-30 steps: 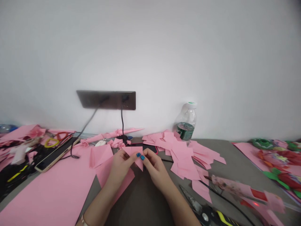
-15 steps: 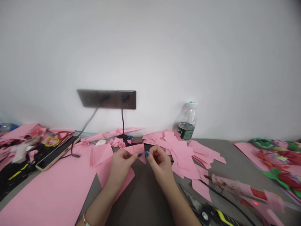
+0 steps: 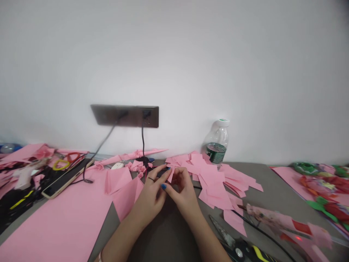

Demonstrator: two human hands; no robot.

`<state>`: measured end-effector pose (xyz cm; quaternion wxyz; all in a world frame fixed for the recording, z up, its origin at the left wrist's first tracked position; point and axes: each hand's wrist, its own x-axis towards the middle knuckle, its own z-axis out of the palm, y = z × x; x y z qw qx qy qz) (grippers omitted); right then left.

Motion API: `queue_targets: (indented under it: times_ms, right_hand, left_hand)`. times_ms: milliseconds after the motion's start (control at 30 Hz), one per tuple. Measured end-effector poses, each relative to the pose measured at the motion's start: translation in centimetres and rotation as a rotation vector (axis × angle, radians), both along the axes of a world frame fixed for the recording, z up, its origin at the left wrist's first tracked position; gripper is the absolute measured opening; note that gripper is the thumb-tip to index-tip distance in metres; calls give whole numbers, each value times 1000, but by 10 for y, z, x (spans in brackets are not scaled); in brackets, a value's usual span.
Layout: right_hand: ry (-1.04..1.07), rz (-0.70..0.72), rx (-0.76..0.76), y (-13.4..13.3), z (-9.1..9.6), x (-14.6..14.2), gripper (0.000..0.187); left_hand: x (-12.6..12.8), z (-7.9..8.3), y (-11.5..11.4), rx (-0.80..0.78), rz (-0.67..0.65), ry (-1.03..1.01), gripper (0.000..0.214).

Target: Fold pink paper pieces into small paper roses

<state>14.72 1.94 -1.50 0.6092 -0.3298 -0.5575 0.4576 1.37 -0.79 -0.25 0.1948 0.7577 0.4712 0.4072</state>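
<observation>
Left hand [image 3: 148,196] and right hand [image 3: 181,189] close together in the middle, near the far edge of the worktop [image 3: 261,178], with fingers bent and not spread wide. Blue nails on some fingers [image 3: 163,186]. A thin black ring on the left hand [image 3: 151,178].

A small piece of pink paper [image 3: 171,174] poking up between the two hands, mostly hidden by the fingers. No way to tell which fingers pinch it, or if the paper has folds.

Just past the left hand's fingertips, a dark phone [image 3: 160,171], mostly covered. To the left of that hand, folded pink paper [image 3: 118,180], and farther left, a big pink sheet [image 3: 54,218]. Beyond it, another phone [image 3: 65,178].

To the right of the right hand, a messy pile of pink paper bits [image 3: 212,182]. Past that pile, a clear water bottle [image 3: 216,143] by the wall.

Near the right arm, scissors [image 3: 220,231] with a yellow and black handle, cut off by the bottom of the view. Farther right, a blurry pink thing on a black cord [image 3: 272,218], too hard to name.
</observation>
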Motion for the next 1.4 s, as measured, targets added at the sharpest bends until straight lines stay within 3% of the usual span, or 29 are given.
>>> queue_targets:
  times_ms: [167,233,333,400,533,633,700,867,967,1067,1267,1400]
  right_hand:
    - [58,-62,-92,0,5,5,24]
    - [101,-40,-127,1,6,8,23]
    - [127,23,-146,4,5,12,21]
    - [82,90,-153,4,3,11,19]
    - [-8,160,-92,-1,6,6,15]
    - [-80,175,15,-8,12,4,39]
    - [-159,195,110,-10,15,5,37]
    - [-283,180,186,-7,17,9,30]
    - [-288,116,220,-5,17,10,22]
    - [-269,18,243,-4,18,11,18]
    - [-236,-68,206,-3,18,11,12]
    - [-193,-96,86,-2,12,10,12]
  left_hand:
    - [1,7,-2,-96,53,-195,47]
    - [2,10,-1,-153,99,-388,40]
    - [2,12,4,-251,136,-675,47]
    - [1,12,7,-315,180,-741,42]
    - [-1,11,9,-376,234,-799,24]
    - [-1,13,10,-444,237,-997,25]
    - [-2,16,10,-516,231,-1097,28]
    - [-5,19,12,-571,235,-1147,48]
    - [-7,19,12,-540,239,-1213,45]
    - [-5,20,10,-542,149,-1268,41]
    - [1,19,8,-588,89,-1181,26]
    - [3,18,8,-627,89,-1134,28]
